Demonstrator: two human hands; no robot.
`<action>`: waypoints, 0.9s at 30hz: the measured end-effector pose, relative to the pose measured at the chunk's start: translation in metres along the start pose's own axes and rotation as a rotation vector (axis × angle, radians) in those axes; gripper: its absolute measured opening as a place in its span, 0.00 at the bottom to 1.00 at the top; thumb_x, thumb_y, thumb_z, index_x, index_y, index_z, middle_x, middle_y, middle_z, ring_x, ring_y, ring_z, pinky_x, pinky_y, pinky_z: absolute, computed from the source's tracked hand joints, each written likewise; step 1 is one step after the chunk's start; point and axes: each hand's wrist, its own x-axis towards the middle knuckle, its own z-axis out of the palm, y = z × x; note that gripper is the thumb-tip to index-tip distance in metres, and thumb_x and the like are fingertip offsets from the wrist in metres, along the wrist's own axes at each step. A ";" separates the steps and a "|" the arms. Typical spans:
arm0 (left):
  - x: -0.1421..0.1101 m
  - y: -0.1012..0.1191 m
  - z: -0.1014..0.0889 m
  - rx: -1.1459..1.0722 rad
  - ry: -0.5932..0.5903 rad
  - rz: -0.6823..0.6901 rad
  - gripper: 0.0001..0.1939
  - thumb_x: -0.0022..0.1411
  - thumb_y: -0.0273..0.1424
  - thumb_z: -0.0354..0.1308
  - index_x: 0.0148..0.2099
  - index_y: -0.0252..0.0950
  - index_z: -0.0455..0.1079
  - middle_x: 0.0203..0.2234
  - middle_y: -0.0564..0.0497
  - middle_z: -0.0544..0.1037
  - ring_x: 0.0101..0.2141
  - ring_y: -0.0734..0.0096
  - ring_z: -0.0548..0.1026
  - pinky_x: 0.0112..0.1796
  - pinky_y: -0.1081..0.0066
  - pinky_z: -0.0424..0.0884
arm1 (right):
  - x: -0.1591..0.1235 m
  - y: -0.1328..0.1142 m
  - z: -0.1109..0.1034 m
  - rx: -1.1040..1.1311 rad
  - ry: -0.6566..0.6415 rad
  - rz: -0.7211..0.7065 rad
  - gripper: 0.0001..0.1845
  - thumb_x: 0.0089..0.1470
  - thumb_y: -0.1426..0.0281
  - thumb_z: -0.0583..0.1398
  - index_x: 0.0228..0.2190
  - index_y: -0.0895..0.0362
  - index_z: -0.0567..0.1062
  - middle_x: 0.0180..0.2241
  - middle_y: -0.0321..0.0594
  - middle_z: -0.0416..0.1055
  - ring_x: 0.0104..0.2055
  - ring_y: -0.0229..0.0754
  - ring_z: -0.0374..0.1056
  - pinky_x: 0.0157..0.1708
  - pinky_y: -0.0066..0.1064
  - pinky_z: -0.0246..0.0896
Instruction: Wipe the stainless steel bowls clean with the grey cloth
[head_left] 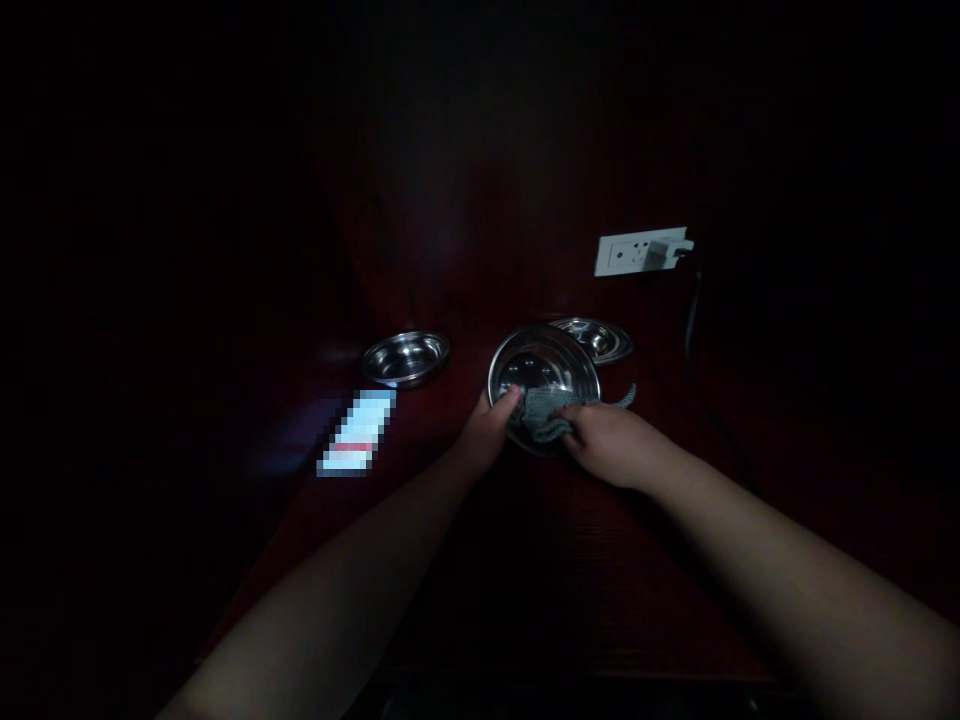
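Note:
In dim light, my left hand [491,430] grips the near left rim of a shiny steel bowl [541,368], which is tilted up toward me. My right hand [607,440] is closed on a grey cloth [546,412] and presses it against the bowl's inner lower edge. Both forearms reach in from the bottom of the view.
A second steel bowl [405,357] rests on the dark red wooden table [660,560] to the left, and a third [598,337] lies just behind the held one. A lit phone screen [357,432] glows at the left. A white power strip [641,250] with a black cable sits at the back right.

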 end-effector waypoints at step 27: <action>0.002 0.004 0.003 -0.077 0.103 -0.069 0.23 0.59 0.42 0.58 0.51 0.33 0.71 0.44 0.42 0.79 0.45 0.59 0.76 0.50 0.61 0.68 | -0.007 -0.007 -0.001 0.269 -0.015 -0.292 0.17 0.59 0.69 0.52 0.46 0.56 0.75 0.44 0.45 0.77 0.46 0.46 0.73 0.46 0.36 0.65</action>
